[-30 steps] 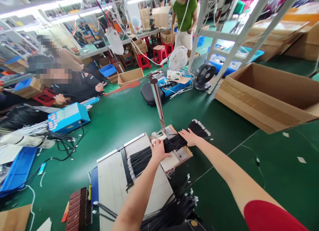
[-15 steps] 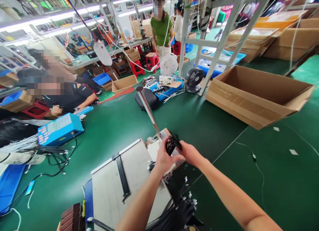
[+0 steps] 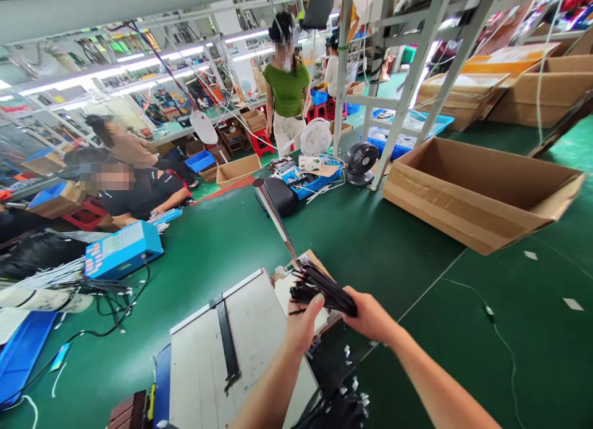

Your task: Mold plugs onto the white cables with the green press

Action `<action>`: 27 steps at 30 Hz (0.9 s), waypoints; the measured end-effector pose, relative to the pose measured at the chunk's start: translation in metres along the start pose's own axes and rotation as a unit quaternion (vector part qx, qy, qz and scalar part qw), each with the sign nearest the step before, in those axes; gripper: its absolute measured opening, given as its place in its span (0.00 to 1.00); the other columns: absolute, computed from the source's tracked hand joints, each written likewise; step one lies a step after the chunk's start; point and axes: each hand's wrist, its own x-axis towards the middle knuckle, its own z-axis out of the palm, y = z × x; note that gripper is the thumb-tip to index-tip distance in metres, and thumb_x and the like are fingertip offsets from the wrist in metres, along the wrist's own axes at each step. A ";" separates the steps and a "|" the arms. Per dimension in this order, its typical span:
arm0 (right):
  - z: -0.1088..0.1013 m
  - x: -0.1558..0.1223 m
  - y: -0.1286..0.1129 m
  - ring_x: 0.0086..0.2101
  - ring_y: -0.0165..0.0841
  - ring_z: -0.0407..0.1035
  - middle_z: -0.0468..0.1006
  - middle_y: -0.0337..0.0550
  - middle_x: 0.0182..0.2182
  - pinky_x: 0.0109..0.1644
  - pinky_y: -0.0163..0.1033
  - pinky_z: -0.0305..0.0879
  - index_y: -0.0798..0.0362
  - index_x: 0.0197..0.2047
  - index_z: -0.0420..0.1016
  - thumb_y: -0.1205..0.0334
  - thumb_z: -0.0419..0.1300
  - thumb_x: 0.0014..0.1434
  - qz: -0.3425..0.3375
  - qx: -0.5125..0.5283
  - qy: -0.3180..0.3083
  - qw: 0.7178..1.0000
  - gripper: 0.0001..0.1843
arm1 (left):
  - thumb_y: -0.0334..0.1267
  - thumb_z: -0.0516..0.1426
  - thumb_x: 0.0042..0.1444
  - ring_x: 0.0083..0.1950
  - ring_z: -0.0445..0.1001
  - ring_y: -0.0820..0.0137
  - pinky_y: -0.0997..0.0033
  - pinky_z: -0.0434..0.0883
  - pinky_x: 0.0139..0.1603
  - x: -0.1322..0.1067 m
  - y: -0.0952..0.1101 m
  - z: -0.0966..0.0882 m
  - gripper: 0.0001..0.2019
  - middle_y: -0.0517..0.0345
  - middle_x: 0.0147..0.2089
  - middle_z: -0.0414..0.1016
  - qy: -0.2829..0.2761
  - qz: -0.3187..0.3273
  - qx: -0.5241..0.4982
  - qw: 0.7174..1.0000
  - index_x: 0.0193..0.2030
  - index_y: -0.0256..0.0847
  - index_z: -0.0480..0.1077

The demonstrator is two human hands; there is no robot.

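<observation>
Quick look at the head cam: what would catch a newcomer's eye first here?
The bundle of black cables in the middle of the view comes first, gripped by the left hand and right hand above a white-topped board, beside a tall steel bar. To the right, a large open cardboard box stands out on the green mat. Farther ahead stands a person in a green shirt.

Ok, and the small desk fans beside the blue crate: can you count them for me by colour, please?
White desk fan: 1
Black desk fan: 1
Total: 2
</observation>
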 end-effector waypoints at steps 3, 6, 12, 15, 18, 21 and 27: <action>-0.057 0.016 0.039 0.41 0.46 0.78 0.82 0.42 0.39 0.44 0.45 0.70 0.45 0.46 0.72 0.64 0.58 0.53 0.086 -0.180 0.027 0.979 0.16 | 0.56 0.71 0.41 0.59 0.76 0.54 0.58 0.75 0.56 -0.004 0.001 -0.047 0.41 0.42 0.65 0.70 0.006 -0.020 0.066 0.998 0.62 0.45 0.71; -0.111 0.053 0.084 0.44 0.47 0.77 0.81 0.53 0.43 0.46 0.45 0.68 0.51 0.49 0.71 0.63 0.57 0.59 0.186 -0.311 0.050 0.931 0.14 | 0.58 0.68 0.45 0.63 0.73 0.52 0.54 0.71 0.63 -0.019 0.006 -0.108 0.40 0.41 0.65 0.71 0.076 -0.056 0.154 0.984 0.63 0.44 0.69; -0.139 0.117 0.153 0.59 0.60 0.66 0.69 0.76 0.58 0.57 0.64 0.62 0.65 0.63 0.63 0.59 0.58 0.61 0.289 -0.334 0.073 0.894 0.30 | 0.61 0.58 0.55 0.59 0.77 0.53 0.49 0.72 0.62 -0.082 -0.015 -0.216 0.32 0.42 0.60 0.76 0.139 -0.067 0.374 0.914 0.59 0.40 0.71; -0.095 0.102 0.155 0.69 0.60 0.49 0.53 0.74 0.69 0.67 0.70 0.48 0.65 0.70 0.54 0.56 0.57 0.62 0.255 -0.331 0.108 0.902 0.38 | 0.55 0.54 0.60 0.62 0.74 0.53 0.49 0.72 0.62 -0.122 -0.042 -0.248 0.28 0.42 0.62 0.74 0.065 -0.027 0.515 0.854 0.60 0.39 0.71; -0.014 0.045 0.123 0.68 0.52 0.53 0.58 0.67 0.68 0.69 0.63 0.51 0.62 0.71 0.55 0.54 0.52 0.66 0.072 -0.241 0.117 0.961 0.35 | 0.45 0.52 0.64 0.68 0.68 0.55 0.48 0.67 0.67 -0.163 -0.071 -0.270 0.26 0.46 0.68 0.68 -0.071 0.006 0.626 0.776 0.68 0.43 0.66; 0.078 -0.032 0.071 0.68 0.50 0.54 0.59 0.56 0.70 0.71 0.61 0.53 0.50 0.74 0.51 0.43 0.55 0.64 -0.110 -0.133 -0.038 0.984 0.41 | 0.43 0.54 0.64 0.70 0.64 0.53 0.45 0.65 0.68 -0.197 -0.094 -0.285 0.29 0.47 0.71 0.63 -0.173 0.025 0.699 0.694 0.72 0.45 0.60; 0.144 -0.123 -0.003 0.71 0.55 0.43 0.49 0.58 0.72 0.73 0.66 0.38 0.50 0.76 0.44 0.51 0.69 0.52 -0.109 -0.205 -0.245 0.941 0.56 | 0.59 0.61 0.56 0.73 0.59 0.50 0.49 0.62 0.69 -0.231 -0.084 -0.296 0.45 0.41 0.73 0.58 -0.267 0.067 0.735 0.620 0.75 0.41 0.52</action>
